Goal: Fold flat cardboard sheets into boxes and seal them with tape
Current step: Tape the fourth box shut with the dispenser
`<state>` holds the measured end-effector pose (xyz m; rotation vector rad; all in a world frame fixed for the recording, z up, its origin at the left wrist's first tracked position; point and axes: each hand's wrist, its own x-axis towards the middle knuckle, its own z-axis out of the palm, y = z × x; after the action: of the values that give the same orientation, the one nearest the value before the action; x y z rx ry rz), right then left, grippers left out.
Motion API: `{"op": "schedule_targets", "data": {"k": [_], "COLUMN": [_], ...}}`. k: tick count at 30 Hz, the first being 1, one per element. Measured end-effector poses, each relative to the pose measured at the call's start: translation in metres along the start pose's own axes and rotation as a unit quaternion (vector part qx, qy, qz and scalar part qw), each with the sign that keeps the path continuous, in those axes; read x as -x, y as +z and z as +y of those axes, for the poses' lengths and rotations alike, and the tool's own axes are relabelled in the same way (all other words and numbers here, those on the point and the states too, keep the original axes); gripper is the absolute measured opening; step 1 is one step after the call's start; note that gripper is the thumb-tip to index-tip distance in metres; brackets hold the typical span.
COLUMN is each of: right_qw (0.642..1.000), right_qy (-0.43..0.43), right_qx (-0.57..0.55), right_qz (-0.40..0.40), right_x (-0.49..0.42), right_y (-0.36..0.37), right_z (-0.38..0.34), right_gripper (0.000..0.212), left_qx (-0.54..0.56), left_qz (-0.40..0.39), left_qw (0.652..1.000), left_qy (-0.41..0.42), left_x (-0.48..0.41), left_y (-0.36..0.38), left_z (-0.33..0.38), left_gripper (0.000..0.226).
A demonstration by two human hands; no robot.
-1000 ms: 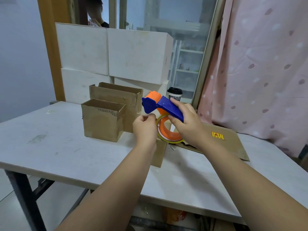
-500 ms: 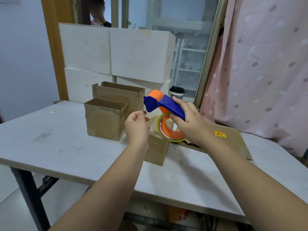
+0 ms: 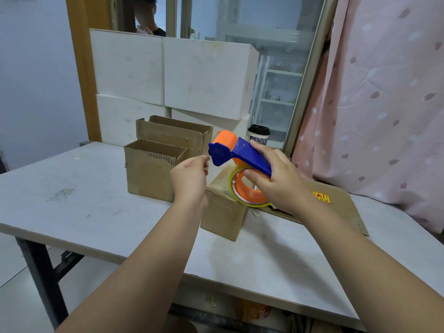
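right hand [image 3: 278, 181] wraps the blue handle of the tape dispenser [image 3: 247, 156], thumb under, fingers over, holding it tilted just above the closed cardboard box [image 3: 223, 219] on the table [image 3: 84, 207]. left hand [image 3: 189, 179] is raised, fingertips drawn together just beside the dispenser's blue front; whether they pinch tape cannot be told.

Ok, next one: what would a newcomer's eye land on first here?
The blue and orange tape dispenser, gripped mid-frame by the right hand over a small cardboard box on the white table. The left hand reaches toward its front end. Two open cardboard boxes stand behind to the left, a pink curtain at right.
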<state>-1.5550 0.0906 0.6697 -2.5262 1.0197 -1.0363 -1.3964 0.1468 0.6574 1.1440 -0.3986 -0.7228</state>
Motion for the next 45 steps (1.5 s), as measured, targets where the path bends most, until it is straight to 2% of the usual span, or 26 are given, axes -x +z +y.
{"op": "schedule_targets", "data": {"k": [5,8,12,16,20,22,27,32,34,36,39,40,43,45], "right_qw": [1.000,0.995,0.976,0.950,0.918,0.910,0.911,0.890,0.880,0.892,0.929,0.932,0.928,0.914], "right_qy": [-0.013,0.005,0.033,0.068,0.142,0.158,0.147,0.139,0.140,0.123,0.082,0.075,0.069,0.078], "right_qx": [-0.012,-0.080,-0.175,-0.262,-0.328,-0.347,-0.362,-0.424,-0.443,-0.425,-0.357,-0.352,-0.364,-0.396], "right_qz": [0.015,0.064,0.129,0.156,0.170,0.165,0.133,0.097,0.097,0.089,0.059,0.049,0.032,0.025], "right_x": [0.002,0.006,0.014,0.016,0.015,0.013,-0.003,-0.022,-0.027,-0.030,-0.031,-0.032,-0.031,-0.029], "right_y": [0.004,0.014,0.029,0.039,0.044,0.048,0.053,0.050,0.052,0.054,0.053,0.052,0.048,0.043], "right_z": [-0.004,-0.002,0.000,-0.009,-0.012,-0.013,-0.010,-0.009,-0.008,-0.008,-0.008,-0.009,-0.008,-0.006], "right_gripper": [0.060,0.062,0.067,0.059,0.074,0.083,0.079,0.056,0.056,0.053,0.026,0.024,0.026,0.036], "left_qx": [0.047,0.076,0.071,0.041,0.038,0.051,0.097,0.136,0.144,0.143,0.116,0.112,0.096,0.077], "left_qz": [0.036,0.016,-0.023,-0.032,-0.030,-0.018,0.024,0.038,0.043,0.061,0.077,0.078,0.087,0.095], "left_qw": [0.997,0.993,0.993,0.995,0.997,0.997,0.992,0.986,0.985,0.985,0.989,0.989,0.990,0.992], "left_qy": [-0.053,-0.084,-0.097,-0.080,-0.059,-0.062,-0.079,-0.095,-0.090,-0.073,-0.052,-0.053,-0.053,-0.040], "left_x": [0.000,0.001,-0.001,0.000,0.005,0.005,0.001,0.004,0.006,0.007,0.007,0.006,0.004,0.005], "left_y": [-0.001,-0.006,-0.015,-0.021,-0.025,-0.026,-0.030,-0.035,-0.033,-0.029,-0.021,-0.019,-0.015,-0.014], "left_z": [0.000,-0.002,-0.009,-0.017,-0.024,-0.024,-0.028,-0.030,-0.029,-0.030,-0.037,-0.040,-0.048,-0.048], "left_gripper": [0.021,0.021,0.017,0.019,0.019,0.019,0.016,0.013,0.012,0.014,0.017,0.017,0.018,0.018]}}
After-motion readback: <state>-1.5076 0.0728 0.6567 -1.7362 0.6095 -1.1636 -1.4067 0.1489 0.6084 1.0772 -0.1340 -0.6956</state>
